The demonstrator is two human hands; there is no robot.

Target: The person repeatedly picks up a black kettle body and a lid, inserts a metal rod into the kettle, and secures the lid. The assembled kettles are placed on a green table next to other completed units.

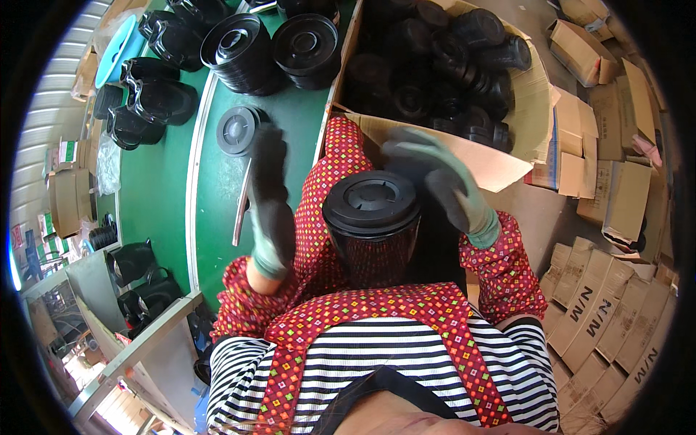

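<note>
A dark glossy container with a ridged black lid (371,201) stands upright at my lap, between my two hands. My left hand (270,206), in a grey-and-green work glove, is held edge-on to its left, fingers stretched out and apart from the container. My right hand (438,170), gloved alike, is raised at the lid's right with the fingers extended and blurred. Neither hand grips the container. Beside my left hand is a thin metal tool (242,203) on the green table; its kind is unclear. A loose round black lid (238,130) lies beyond it.
Stacks of black lids (235,51) and several black pitcher-like vessels (163,98) stand on the green table (156,181). At the far right of the table, an open carton (529,116) holds many black containers. Cardboard boxes (609,297) and flattened cartons cover the right side.
</note>
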